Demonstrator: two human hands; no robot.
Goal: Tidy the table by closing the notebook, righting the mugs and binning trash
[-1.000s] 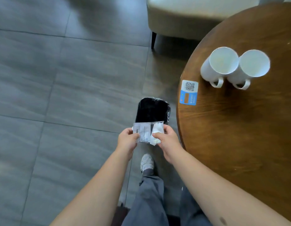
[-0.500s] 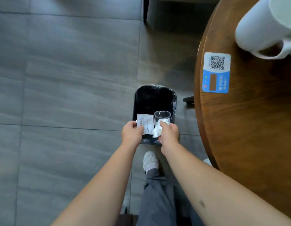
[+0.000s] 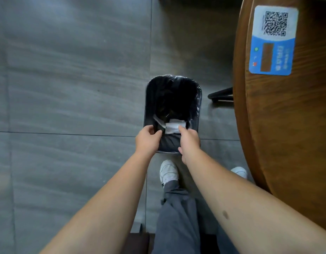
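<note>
A black-lined trash bin (image 3: 197,99) stands on the grey floor just left of the table. Both of my hands hover over its near rim. My left hand (image 3: 148,139) has thumb and fingers apart with nothing between them. A white paper slip (image 3: 157,120) lies just beyond it inside the bin's mouth. My right hand (image 3: 188,141) has its fingers spread and pointing down, with crumpled white paper (image 3: 174,127) at the fingertips, inside the bin. The clear cup is hard to make out. Mugs and notebook are out of view.
The round wooden table (image 3: 286,125) fills the right side, with a blue and white QR sticker (image 3: 272,39) near its edge. A black table foot (image 3: 220,94) sticks out by the bin. My white shoes (image 3: 168,172) and grey trousers are below the bin.
The view has dropped closer to the bin and the mugs have left the frame. Both hands moved down to the bin's mouth, and the receipt, tissue and cup went from my fingers into the bin.
</note>
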